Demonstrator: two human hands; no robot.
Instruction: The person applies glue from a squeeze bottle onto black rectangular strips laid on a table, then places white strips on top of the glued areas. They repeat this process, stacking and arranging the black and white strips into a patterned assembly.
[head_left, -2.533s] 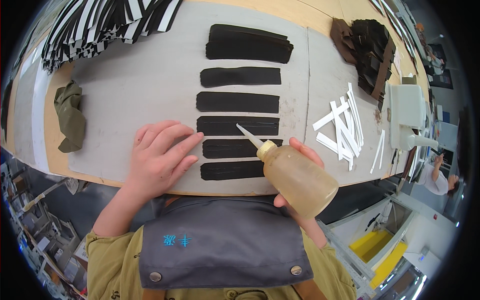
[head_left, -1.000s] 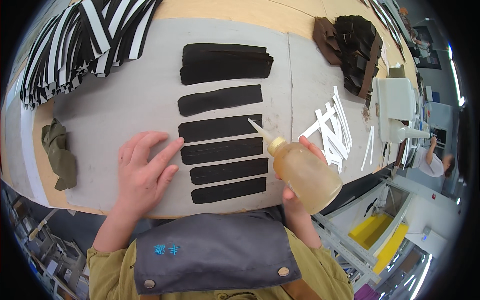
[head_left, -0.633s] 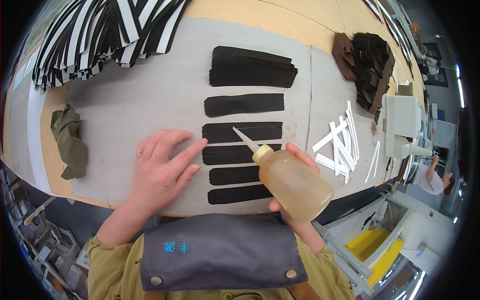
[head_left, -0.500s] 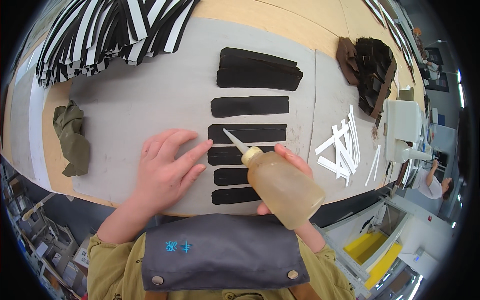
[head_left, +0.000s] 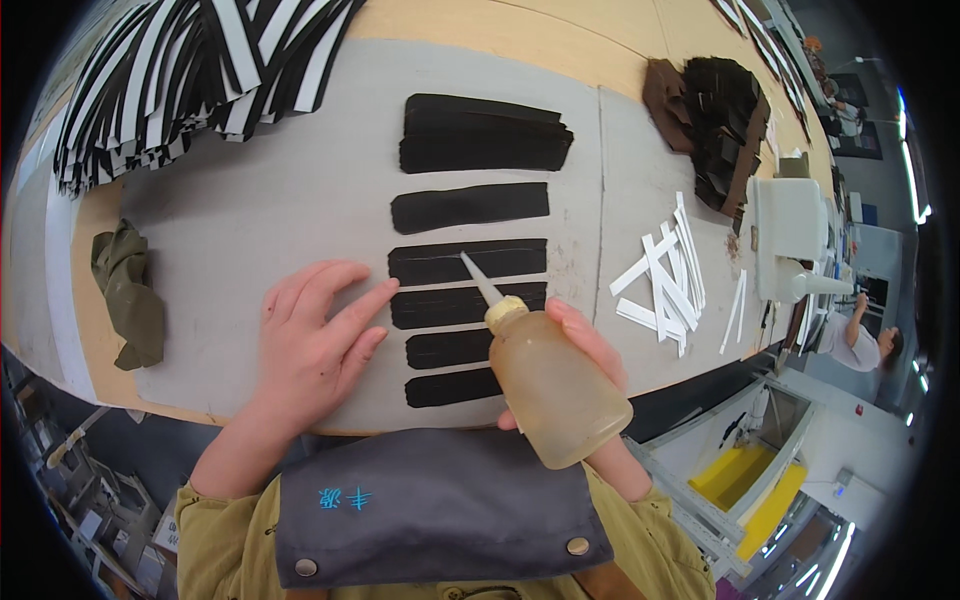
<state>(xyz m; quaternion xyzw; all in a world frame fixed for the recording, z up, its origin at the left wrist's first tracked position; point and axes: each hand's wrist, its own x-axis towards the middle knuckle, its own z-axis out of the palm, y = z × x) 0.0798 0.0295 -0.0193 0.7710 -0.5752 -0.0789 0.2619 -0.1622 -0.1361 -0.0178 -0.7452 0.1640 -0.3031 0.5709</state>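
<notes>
My right hand (head_left: pixel 590 350) is wrapped round a translucent yellowish squeeze bottle (head_left: pixel 560 395), tilted with its long pointed nozzle toward the table. The nozzle tip lies over a black strip (head_left: pixel 500 258), where a thin line of liquid runs along the surface. Several more black strips lie in a column below it, partly covered by the bottle. Above are a single black strip (head_left: pixel 470 207) and a stack of black pieces (head_left: pixel 480 133). Fingers spread, my left hand (head_left: pixel 320 330) rests on the grey mat, its index fingertip at the strip's left end.
Black and white strips (head_left: pixel 190 75) are heaped at the far left, above an olive cloth (head_left: pixel 130 290). White strips (head_left: pixel 660 280) lie scattered to the right, near dark brown scraps (head_left: pixel 720 130) and a white container (head_left: pixel 790 222). Another person (head_left: pixel 850 340) is at the far right.
The nozzle tip has moved rightward along the strip, leaving the thin line behind it. My left hand keeps its place at the strip's end. The whole view has shifted slightly.
</notes>
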